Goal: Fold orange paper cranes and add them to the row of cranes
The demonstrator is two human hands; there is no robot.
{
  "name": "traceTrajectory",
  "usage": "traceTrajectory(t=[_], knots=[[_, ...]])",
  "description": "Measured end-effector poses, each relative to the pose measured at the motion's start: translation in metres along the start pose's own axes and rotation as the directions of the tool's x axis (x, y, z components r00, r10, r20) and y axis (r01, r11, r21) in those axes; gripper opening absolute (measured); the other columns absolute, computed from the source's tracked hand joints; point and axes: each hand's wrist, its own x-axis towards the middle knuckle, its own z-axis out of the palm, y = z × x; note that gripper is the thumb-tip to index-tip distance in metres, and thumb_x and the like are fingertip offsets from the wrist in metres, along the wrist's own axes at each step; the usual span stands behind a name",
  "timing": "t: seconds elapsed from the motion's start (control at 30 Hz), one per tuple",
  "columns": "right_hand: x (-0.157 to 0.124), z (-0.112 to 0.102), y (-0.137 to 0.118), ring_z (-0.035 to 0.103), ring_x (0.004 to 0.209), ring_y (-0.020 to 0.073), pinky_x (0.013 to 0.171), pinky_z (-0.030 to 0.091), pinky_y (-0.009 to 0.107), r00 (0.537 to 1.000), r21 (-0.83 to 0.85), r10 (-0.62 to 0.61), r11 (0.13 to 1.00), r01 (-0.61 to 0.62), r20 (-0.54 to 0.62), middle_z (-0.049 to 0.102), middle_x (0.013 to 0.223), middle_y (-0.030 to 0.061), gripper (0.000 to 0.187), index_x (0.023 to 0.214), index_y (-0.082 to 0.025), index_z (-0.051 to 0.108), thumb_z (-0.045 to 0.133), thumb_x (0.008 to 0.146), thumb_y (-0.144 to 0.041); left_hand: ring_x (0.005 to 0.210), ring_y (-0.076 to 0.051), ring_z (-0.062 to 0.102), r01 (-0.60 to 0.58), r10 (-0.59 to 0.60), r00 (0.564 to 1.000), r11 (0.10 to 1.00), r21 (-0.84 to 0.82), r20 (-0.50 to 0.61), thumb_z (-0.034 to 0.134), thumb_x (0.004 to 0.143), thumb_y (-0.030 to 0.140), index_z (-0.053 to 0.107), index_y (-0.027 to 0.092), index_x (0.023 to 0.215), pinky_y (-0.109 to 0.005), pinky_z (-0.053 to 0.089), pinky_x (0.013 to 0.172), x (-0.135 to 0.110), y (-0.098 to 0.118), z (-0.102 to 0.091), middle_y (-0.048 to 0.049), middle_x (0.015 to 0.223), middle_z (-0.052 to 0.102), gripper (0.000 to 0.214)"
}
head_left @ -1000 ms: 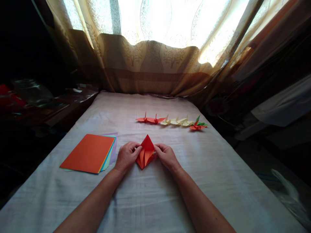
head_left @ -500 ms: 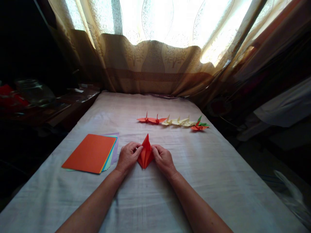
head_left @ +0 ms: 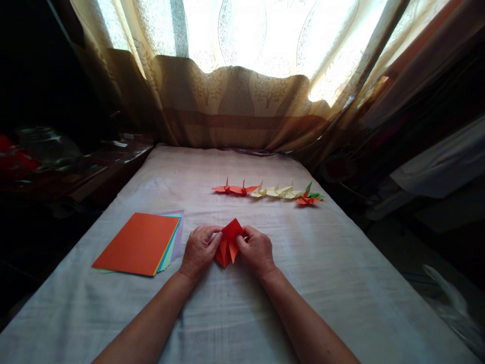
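Between my hands is a red-orange sheet of origami paper (head_left: pixel 232 232), folded into a pointed shape with loose flaps pointing toward me. My left hand (head_left: pixel 200 248) pinches its left edge between thumb and fingers. On the other side, my right hand (head_left: pixel 256 248) grips the right edge, its thumb pressed on the front of the paper. The fingers behind the paper are partly hidden. To the left of my left hand lies a stack of square coloured paper (head_left: pixel 138 243) with an orange sheet on top.
Beyond my hands stands a row of folded paper cranes (head_left: pixel 278 191), red, cream and green. A pale cloth (head_left: pixel 314 283) covers the surface. Patterned curtains (head_left: pixel 242 101) hang at the far end. On the left, a glass jar (head_left: pixel 49 146) sits on a dark side table.
The paper's tall upper point has folded down toward me, leaving a shorter, broader top with another flap in front. My right thumb has moved inward onto the paper.
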Motion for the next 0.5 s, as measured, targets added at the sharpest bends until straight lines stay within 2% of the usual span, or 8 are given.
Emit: traceTrajectory(t=[0.17,0.27,0.33,0.4,0.43,0.5], knots=[[0.003,-0.005,-0.012,0.063,0.065,0.0173,0.057,0.032,0.026,1.000,-0.231,-0.022,0.973,0.026,0.019,0.072,0.074,0.0039,0.017,0.077,-0.024,0.070,0.054,0.083,-0.029,0.087,-0.021,0.064,-0.002,0.002,1.000,0.999,0.043,-0.006,0.054,0.087,0.029,0.070,0.023,0.088,-0.034,0.047,0.084,-0.002,0.002,0.001,-0.0040,0.088,0.073,0.017],[0.005,-0.006,-0.017,0.064,0.067,0.0192,0.058,0.033,0.026,0.999,-0.249,-0.031,0.968,0.037,0.029,0.073,0.077,0.0056,0.018,0.080,-0.023,0.070,0.055,0.083,-0.031,0.087,-0.021,0.063,0.048,-0.049,0.999,0.998,0.040,0.018,0.052,0.088,0.031,0.069,0.023,0.087,-0.032,0.046,0.082,-0.001,0.003,0.000,-0.0030,0.086,0.072,0.018],[0.008,-0.006,-0.016,0.065,0.070,0.0199,0.059,0.036,0.026,0.999,-0.154,-0.039,0.987,0.044,0.034,0.073,0.078,0.0048,0.021,0.083,-0.024,0.071,0.053,0.085,-0.036,0.085,-0.020,0.064,0.087,-0.088,0.996,0.996,0.033,0.020,0.051,0.088,0.031,0.068,0.023,0.087,-0.031,0.047,0.080,0.000,0.003,-0.001,-0.0025,0.085,0.072,0.019],[0.011,-0.006,-0.009,0.065,0.070,0.0191,0.062,0.040,0.026,0.997,0.042,-0.041,0.998,0.039,0.063,0.073,0.077,0.0037,0.031,0.082,-0.025,0.072,0.048,0.088,-0.043,0.084,-0.019,0.064,0.106,-0.107,0.994,0.994,0.030,0.017,0.049,0.089,0.032,0.068,0.023,0.087,-0.030,0.047,0.078,0.000,0.002,-0.002,-0.0022,0.085,0.071,0.021],[0.014,-0.006,-0.005,0.065,0.069,0.0181,0.063,0.042,0.025,0.995,0.174,-0.033,0.985,0.017,0.090,0.073,0.075,0.0036,0.038,0.079,-0.024,0.073,0.043,0.089,-0.046,0.083,-0.019,0.064,0.109,-0.110,0.994,0.994,0.029,0.018,0.049,0.089,0.032,0.067,0.022,0.087,-0.030,0.047,0.077,0.001,0.002,-0.002,-0.0022,0.085,0.071,0.021],[0.018,-0.003,0.004,0.062,0.058,0.0151,0.060,0.045,0.025,0.982,0.456,0.013,0.884,-0.099,0.187,0.073,0.073,0.0040,0.047,0.074,-0.020,0.072,0.040,0.088,-0.051,0.081,-0.019,0.064,0.113,-0.114,0.993,0.993,0.026,0.020,0.048,0.089,0.033,0.067,0.022,0.086,-0.029,0.047,0.076,0.001,0.002,-0.002,-0.0023,0.084,0.071,0.022]])
